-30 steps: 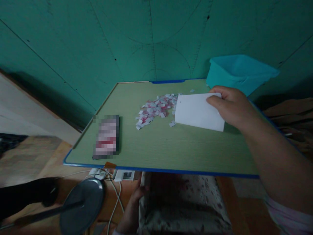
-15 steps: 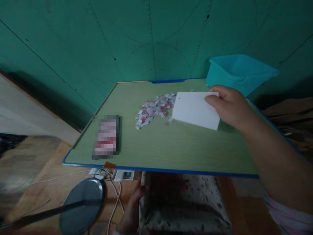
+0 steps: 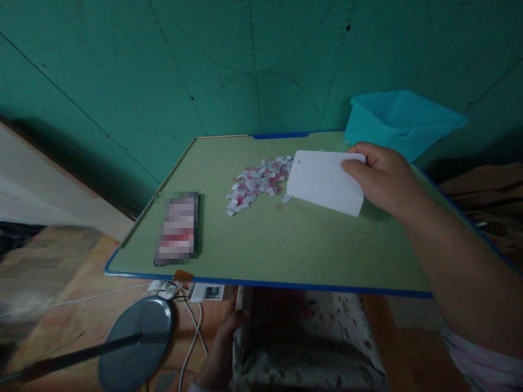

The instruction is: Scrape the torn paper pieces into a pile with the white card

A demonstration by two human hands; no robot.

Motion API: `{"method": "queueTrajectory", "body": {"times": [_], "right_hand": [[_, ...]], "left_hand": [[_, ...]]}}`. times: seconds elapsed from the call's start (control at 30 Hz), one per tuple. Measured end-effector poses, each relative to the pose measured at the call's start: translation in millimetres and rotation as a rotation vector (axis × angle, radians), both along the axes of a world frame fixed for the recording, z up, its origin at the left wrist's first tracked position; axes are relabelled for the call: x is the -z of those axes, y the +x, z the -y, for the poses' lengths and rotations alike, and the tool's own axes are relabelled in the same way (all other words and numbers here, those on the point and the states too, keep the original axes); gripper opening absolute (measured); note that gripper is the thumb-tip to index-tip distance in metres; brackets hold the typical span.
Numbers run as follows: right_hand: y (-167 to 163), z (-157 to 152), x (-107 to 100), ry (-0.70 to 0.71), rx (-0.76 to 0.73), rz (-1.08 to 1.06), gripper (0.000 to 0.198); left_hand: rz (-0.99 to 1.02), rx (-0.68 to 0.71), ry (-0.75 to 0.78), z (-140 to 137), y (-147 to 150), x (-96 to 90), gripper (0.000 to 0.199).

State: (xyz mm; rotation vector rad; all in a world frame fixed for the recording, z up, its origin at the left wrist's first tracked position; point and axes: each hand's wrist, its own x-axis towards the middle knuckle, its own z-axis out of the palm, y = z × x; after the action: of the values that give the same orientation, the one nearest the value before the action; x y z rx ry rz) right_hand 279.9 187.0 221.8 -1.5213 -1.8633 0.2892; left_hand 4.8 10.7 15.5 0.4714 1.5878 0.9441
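Note:
My right hand (image 3: 382,177) is closed on a white flat scraper (image 3: 322,182), thumb on top, gripping its right end. The scraper has rounded corners and a small hole. Its left edge is at the right end of a heap of small white and reddish paper scraps (image 3: 259,182), and a loose scrap (image 3: 286,198) lies just below that edge. Below the table's front edge, my left hand (image 3: 229,335) is closed around the left edge of a pale, dark-spotted container or cloth-covered thing (image 3: 339,326); part of the hand is in shadow.
A pale green table (image 3: 261,256) with blue edging stands against a green wall. A turquoise bin (image 3: 384,128) is at its back right corner. A blurred-out flat item (image 3: 177,228) lies at left. Below are white cables (image 3: 198,332) and a round grey base (image 3: 137,343) with a pole.
The white scraper has shifted very slightly left and its angle has changed a little. The paper heap, bin and my left hand look the same.

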Motion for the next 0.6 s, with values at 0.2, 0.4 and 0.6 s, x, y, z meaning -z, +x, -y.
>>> {"method": "queueTrajectory", "body": {"times": [0.2, 0.4, 0.6], "right_hand": [[-2, 2, -1, -0.039, -0.012, 0.024, 0.013], [-1, 1, 3, -0.082, -0.133, -0.113, 0.014], [-2, 3, 3, -0.167, -0.178, -0.112, 0.012]], "left_hand": [[-0.005, -0.057, 0.064, 8, 2, 10.6, 0.033], [0.021, -0.069, 0.137, 9, 5, 14.3, 0.038], [0.033, -0.064, 0.11, 9, 2, 15.5, 0.033]]}}
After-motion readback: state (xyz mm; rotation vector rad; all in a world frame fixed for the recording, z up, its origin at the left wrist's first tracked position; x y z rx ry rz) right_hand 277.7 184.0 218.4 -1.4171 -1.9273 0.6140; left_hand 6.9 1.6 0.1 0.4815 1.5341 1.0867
